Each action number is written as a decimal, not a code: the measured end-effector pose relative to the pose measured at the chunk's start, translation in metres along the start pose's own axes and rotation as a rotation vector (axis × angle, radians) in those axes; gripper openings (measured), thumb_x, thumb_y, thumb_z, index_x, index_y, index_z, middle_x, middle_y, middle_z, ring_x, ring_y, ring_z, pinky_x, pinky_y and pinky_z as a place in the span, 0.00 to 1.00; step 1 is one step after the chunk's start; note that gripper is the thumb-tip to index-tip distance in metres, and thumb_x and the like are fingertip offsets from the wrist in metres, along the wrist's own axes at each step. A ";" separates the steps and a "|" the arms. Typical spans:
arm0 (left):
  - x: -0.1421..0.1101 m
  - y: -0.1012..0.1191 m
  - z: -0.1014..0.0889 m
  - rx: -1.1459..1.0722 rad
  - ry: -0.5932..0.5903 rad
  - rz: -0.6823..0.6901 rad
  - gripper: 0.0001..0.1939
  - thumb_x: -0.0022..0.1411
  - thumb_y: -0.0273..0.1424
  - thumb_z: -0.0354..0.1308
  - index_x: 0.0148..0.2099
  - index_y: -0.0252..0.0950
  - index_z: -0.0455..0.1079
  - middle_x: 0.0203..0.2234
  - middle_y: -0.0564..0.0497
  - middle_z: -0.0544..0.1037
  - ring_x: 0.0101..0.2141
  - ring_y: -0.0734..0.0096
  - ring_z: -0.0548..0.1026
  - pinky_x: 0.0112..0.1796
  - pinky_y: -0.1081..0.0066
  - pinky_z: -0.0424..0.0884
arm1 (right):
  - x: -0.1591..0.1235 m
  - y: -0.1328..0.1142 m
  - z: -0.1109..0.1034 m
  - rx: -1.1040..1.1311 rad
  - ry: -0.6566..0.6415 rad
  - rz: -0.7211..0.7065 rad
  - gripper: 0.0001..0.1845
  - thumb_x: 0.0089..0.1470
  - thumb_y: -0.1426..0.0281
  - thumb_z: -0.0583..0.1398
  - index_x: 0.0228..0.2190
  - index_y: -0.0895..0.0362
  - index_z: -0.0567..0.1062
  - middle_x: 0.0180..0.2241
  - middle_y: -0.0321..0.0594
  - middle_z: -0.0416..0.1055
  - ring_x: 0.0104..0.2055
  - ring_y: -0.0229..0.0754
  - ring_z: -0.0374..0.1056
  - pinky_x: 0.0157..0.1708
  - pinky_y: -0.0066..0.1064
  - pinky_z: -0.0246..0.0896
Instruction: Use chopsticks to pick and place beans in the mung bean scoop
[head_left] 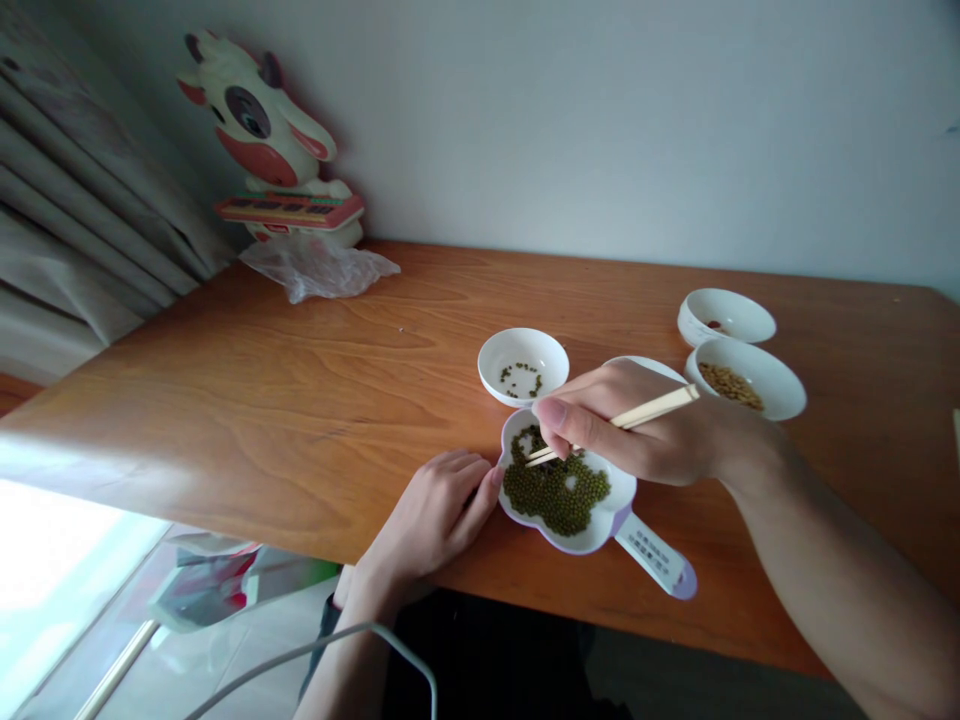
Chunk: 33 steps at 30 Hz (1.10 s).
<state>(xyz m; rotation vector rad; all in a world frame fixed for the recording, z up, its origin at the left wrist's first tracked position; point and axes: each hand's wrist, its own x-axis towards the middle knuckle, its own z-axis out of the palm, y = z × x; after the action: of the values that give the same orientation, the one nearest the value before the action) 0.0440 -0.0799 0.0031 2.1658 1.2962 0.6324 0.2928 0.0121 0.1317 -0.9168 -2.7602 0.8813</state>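
Observation:
My right hand [637, 430] is closed on a pair of wooden chopsticks [652, 410], whose tips reach down into a flower-shaped white dish [600, 535] full of green mung beans [559, 495]. My left hand [435, 515] rests on the wooden table [300, 400], fingers curled loosely, fingertips touching the dish's left rim. Just behind the dish stands a small white bowl [523, 365] holding a few green beans.
At the right stand a white bowl with yellow beans [745, 380] and another white bowl [726, 316] with a bit of red inside. A cow-shaped toy [270, 150] and crumpled clear plastic [319, 268] sit at the back left. A curtain [75, 200] hangs left.

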 end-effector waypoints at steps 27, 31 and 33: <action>0.000 0.000 -0.001 -0.008 -0.001 0.008 0.21 0.84 0.36 0.44 0.35 0.39 0.64 0.32 0.51 0.75 0.32 0.67 0.71 0.41 0.66 0.68 | -0.007 0.001 -0.001 -0.042 0.004 -0.040 0.34 0.77 0.51 0.45 0.27 0.56 0.72 0.23 0.34 0.70 0.27 0.37 0.63 0.35 0.37 0.50; 0.000 -0.001 -0.001 -0.005 -0.009 0.009 0.21 0.84 0.36 0.44 0.35 0.39 0.64 0.32 0.51 0.74 0.32 0.67 0.70 0.41 0.66 0.68 | -0.003 0.001 0.001 -0.042 -0.019 -0.034 0.32 0.77 0.51 0.46 0.28 0.55 0.72 0.23 0.32 0.67 0.27 0.36 0.62 0.35 0.36 0.50; 0.000 -0.001 -0.001 -0.004 -0.012 0.007 0.21 0.84 0.36 0.44 0.35 0.39 0.64 0.32 0.51 0.74 0.32 0.67 0.70 0.41 0.66 0.68 | -0.003 0.001 0.001 -0.038 -0.024 -0.034 0.31 0.77 0.52 0.46 0.28 0.55 0.71 0.23 0.32 0.67 0.26 0.36 0.61 0.34 0.36 0.49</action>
<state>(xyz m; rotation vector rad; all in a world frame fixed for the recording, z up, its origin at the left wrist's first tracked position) 0.0427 -0.0792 0.0028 2.1690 1.2805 0.6235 0.2953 0.0106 0.1308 -0.8680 -2.8134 0.8430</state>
